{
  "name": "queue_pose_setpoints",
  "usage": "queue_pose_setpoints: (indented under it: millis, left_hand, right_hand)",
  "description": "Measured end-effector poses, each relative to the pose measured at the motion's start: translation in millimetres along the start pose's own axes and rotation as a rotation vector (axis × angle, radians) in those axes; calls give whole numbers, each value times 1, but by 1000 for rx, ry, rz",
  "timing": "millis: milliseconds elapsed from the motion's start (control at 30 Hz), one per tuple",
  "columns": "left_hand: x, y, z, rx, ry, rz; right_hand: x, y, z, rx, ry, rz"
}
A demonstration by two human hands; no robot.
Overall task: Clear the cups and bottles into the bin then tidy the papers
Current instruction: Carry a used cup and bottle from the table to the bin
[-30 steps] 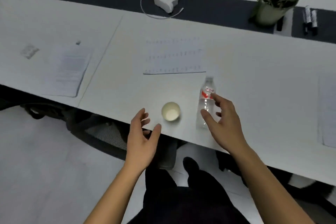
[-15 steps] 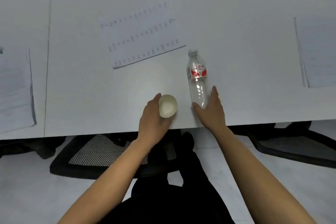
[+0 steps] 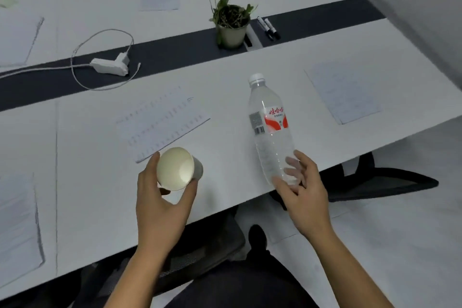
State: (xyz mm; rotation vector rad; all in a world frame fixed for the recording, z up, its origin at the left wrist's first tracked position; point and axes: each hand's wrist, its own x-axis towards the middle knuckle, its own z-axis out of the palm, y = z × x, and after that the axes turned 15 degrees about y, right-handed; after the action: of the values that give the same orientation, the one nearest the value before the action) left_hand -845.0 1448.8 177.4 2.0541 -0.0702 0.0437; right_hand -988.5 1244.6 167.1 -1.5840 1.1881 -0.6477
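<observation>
The cup (image 3: 176,169) lies tilted in the left hand (image 3: 160,197) above the counter's (image 3: 95,157) near edge, its mouth turned back toward the person and its base pointing away. The fingers (image 3: 150,167) and thumb curl round its rim. The right hand (image 3: 303,190) grips the base of the bottle (image 3: 271,130) over the same edge, with the long axis near upright and the cap toward the far edge. Half a second earlier both stood on the counter; now they are lifted. A paper (image 3: 162,122) lies just beyond the cup, with another paper (image 3: 345,94) to the right and a plant (image 3: 231,25) and charger (image 3: 110,66) farther back.
</observation>
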Motion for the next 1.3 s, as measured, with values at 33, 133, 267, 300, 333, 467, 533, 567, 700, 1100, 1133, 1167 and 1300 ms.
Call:
queue_pose_setpoints:
  millis: [33,133,267,300,333,467,533,567,700,1100,1133,1167,1300]
  left_hand:
    - [-7,3,3,-22,-34,2]
    - [-31,7,29,-81,-206,-1]
    - [-64,25,74,-132,-445,31]
    - [-72,33,86,-146,-495,44]
    - [-80,42,97,-161,-538,61]
    - [-119,85,139,-206,-716,183]
    - [-144,103,159,-216,-799,242]
    - [-157,110,168,-215,-829,268]
    - [-225,136,210,-208,-882,329]
    - [-424,212,342,-227,-927,398]
    - [-430,219,351,-230,-919,380]
    - [-437,226,362,-234,-908,368]
    - [-452,240,433,-239,-851,375]
  right_hand:
    - [-8,3,-15,30,40,18]
    - [-37,21,-59,57,208,81]
    - [-71,49,-113,84,452,196]
    - [-77,55,-127,90,509,213]
    - [-82,59,-142,102,564,225]
    - [-97,73,-203,119,753,209]
    - [-104,84,-235,150,838,203]
    - [-108,91,-251,171,874,202]
    - [-117,133,-316,214,972,216]
    - [-40,217,-543,276,1020,165]
    - [-31,220,-554,280,1016,167]
    - [-19,223,-565,285,1008,171]
    - [51,247,-605,299,957,200]
